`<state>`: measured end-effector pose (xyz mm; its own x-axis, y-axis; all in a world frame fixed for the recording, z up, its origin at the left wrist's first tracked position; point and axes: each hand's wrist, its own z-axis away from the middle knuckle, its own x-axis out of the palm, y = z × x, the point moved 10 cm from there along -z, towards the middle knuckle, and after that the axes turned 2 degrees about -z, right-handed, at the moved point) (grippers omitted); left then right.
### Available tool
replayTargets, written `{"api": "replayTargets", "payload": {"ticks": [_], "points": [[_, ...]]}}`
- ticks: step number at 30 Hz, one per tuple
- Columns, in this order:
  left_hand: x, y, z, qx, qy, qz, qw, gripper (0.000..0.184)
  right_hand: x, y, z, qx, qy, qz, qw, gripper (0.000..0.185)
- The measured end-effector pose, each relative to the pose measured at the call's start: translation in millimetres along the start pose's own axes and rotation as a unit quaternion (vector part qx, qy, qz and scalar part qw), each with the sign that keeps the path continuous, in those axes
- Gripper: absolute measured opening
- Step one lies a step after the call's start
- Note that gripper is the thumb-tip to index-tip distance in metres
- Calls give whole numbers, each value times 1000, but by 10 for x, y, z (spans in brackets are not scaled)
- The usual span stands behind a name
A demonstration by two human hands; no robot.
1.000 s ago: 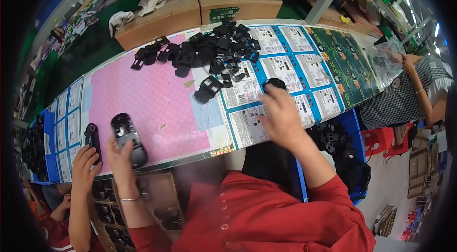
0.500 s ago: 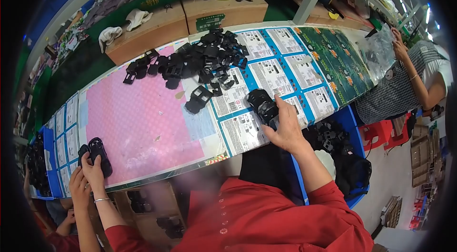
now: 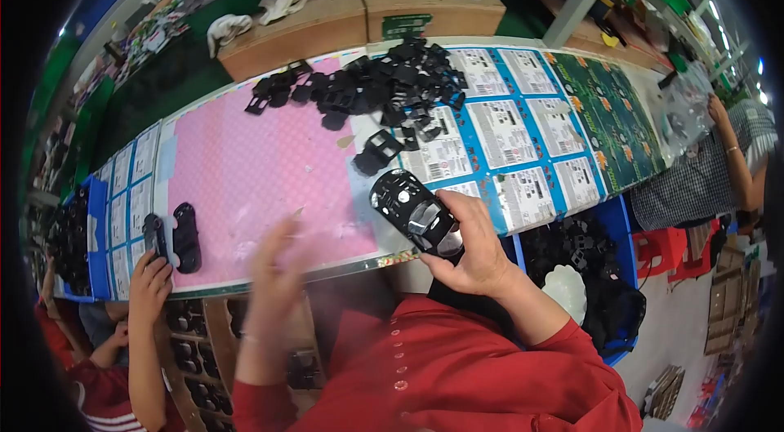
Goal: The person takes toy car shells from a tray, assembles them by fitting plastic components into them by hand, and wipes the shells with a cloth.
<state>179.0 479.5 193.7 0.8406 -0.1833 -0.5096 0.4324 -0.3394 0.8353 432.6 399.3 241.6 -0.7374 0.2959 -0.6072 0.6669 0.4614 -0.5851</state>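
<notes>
Parts pile (image 3: pixel 400 81) lay far across the table (image 3: pixel 237 171)!

Boxes (image 3: pixel 294 40) stood right behind it. Over left lay a toy car (image 3: pixel 187 238), the left bin (image 3: pixel 98 228) farther out, and the right bin (image 3: pixel 627 228) sat below the near edge.

Reaches forward with bare right forearm (image 3: pixel 535 297), angling it inward from the elbow, and closes right hand (image 3: pixel 478 256) in a grip, setting thumb (image 3: pixel 441 270) on the near side and curving fingers (image 3: pixel 467 211) along the far side. Raises left forearm (image 3: pixel 257 354) almost straight up in the head view, moving left hand (image 3: pixel 276 264) in a blur, with palm direction hard to read and fingers loosely parted, pointing away from the torso.
</notes>
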Motion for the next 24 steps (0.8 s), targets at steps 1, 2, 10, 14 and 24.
{"api": "replayTargets", "payload": {"ticks": [1, 2, 10, 14, 24], "points": [[374, 39, 59, -71, -71, 100, 990, 53, 50, -61, -30, -5, -4, -7, 1000, 81], [659, 182, 91, -71, -104, 218, 968, 57, 104, -141, -54, -18, -12, -26, 999, 81], [1232, 374, 237, -118, -163, 581, 789, 103, 668, -57, 142, 205, -120, -473, 849, 61], [1274, 330, 336, -156, -197, 589, 768, 98, 1103, -31, 358, 338, -164, -663, 647, 44], [975, -263, 278, -191, -24, 683, 705, 51, 970, 109, -342, 57, -223, -29, 973, 19]]}}
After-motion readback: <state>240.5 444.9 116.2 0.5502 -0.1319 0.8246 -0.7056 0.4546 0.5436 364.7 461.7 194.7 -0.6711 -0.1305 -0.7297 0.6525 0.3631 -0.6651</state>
